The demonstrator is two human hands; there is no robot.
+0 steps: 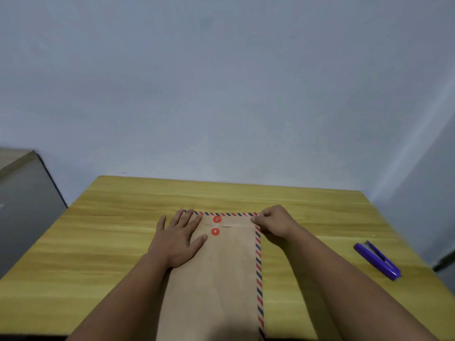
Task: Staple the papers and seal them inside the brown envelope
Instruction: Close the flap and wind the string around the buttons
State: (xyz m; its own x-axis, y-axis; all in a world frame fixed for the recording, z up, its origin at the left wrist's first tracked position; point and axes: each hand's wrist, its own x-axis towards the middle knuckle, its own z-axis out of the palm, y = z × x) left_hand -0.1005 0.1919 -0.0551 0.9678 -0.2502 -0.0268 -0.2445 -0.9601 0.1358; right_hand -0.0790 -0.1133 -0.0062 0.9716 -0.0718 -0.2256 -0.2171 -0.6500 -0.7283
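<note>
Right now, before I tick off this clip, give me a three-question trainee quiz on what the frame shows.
1. True or false: the left hand lies flat on the brown envelope.
2. The right hand pinches which part of the envelope? A) the near edge B) the far right corner of the folded flap C) the lower red button
3. Fill in: the purple stapler lies on the wooden table, to the ____ of the envelope.

Key: 1 true; 2 B; 3 right.
</note>
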